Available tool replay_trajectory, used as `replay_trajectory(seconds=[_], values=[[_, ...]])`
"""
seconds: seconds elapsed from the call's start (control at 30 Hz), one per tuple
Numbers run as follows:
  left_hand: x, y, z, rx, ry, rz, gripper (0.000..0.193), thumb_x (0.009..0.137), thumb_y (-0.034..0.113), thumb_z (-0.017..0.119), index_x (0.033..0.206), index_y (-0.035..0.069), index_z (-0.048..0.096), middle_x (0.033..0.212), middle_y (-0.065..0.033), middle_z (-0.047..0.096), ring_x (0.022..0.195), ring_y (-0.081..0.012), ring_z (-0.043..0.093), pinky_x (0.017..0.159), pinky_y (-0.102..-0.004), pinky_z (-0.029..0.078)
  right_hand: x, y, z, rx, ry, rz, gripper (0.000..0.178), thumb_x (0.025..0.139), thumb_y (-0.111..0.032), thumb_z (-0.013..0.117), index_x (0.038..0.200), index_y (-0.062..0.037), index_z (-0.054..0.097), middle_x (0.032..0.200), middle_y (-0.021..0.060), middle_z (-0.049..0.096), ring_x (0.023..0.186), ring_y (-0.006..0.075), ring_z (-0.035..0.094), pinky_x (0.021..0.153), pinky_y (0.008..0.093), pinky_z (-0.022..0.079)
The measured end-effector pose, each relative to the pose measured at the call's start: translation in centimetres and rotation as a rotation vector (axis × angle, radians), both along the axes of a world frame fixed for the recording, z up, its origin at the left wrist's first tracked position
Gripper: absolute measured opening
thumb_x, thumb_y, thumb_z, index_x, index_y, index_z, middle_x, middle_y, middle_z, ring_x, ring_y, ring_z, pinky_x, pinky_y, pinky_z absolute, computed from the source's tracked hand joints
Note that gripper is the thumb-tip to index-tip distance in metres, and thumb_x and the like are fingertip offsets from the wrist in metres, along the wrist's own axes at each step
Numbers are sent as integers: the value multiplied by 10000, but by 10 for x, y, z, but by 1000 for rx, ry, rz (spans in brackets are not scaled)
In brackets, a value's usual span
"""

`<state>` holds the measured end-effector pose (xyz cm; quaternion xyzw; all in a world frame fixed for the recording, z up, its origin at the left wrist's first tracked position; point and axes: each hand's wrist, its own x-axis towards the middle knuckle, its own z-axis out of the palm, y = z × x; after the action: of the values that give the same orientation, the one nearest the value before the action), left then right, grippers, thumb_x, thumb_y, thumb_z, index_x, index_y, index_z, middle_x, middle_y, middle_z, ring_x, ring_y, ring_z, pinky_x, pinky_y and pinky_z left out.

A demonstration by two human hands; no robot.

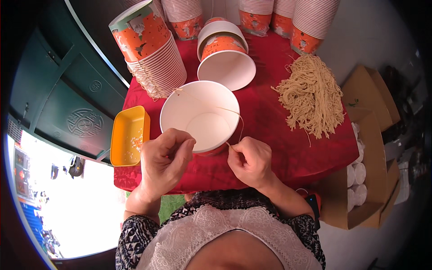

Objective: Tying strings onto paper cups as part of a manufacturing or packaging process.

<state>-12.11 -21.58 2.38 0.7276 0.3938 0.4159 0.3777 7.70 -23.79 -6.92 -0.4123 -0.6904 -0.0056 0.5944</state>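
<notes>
A paper bucket (pixel 200 108) with a white inside stands in front of me, its mouth tilted towards me. A thin beige string (pixel 241 123) crosses its opening from the far left rim and curves down at the right. My right hand (pixel 250 161) pinches the string beside the bucket's near right rim. At the near left rim, my left hand (pixel 165 155) is closed with thumb and forefinger pressed together; whatever they hold is too small to make out. Left of that hand lies a yellow tray (pixel 115 143) with small white and orange bits in it.
A bundle of beige strings (pixel 313 96) lies at the right. Another bucket (pixel 227 69) lies on its side behind. Stacked orange-printed buckets (pixel 155 67) stand at the left, more along the back. A red cloth (pixel 270 130) covers the table. Cardboard boxes (pixel 375 171) stand right.
</notes>
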Motion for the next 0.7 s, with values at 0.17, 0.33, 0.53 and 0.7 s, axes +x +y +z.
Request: replay_trajectory(seconds=[0.17, 0.33, 0.53, 0.7], values=[[1, 12, 3, 43, 69, -9, 4, 910, -36, 626, 906, -35, 627, 656, -21, 589, 566, -48, 547, 514, -209, 407, -1, 4, -1, 1, -6, 2, 228, 682, 123, 691, 712, -28, 523, 598, 87, 502, 467, 237, 522, 436, 346, 398], [9, 37, 13, 376, 423, -214, 246, 812, -41, 648, 1056, -14, 657, 1045, -110, 592, 928, -257, 617, 766, -345, 503, -2, 9, -2, 2, -16, 0, 221, 681, 124, 687, 723, -25, 529, 604, 98, 515, 477, 257, 531, 445, 356, 409], [23, 63, -2, 439, 508, -476, 218, 833, 40, 655, 1048, 5, 678, 1046, -153, 617, 998, -354, 582, 907, -419, 461, -5, 12, -3, 15, -2, 4, 210, 686, 122, 680, 737, -26, 540, 620, 101, 530, 498, 269, 548, 458, 366, 423], [30, 69, 1, 274, 572, -577, 92, 840, 75, 647, 884, -1, 674, 903, -161, 654, 950, -350, 596, 844, -430, 467, -3, 11, -2, 2, -32, -6, 213, 724, 64, 712, 771, -44, 535, 643, 86, 526, 519, 264, 573, 464, 370, 452]])
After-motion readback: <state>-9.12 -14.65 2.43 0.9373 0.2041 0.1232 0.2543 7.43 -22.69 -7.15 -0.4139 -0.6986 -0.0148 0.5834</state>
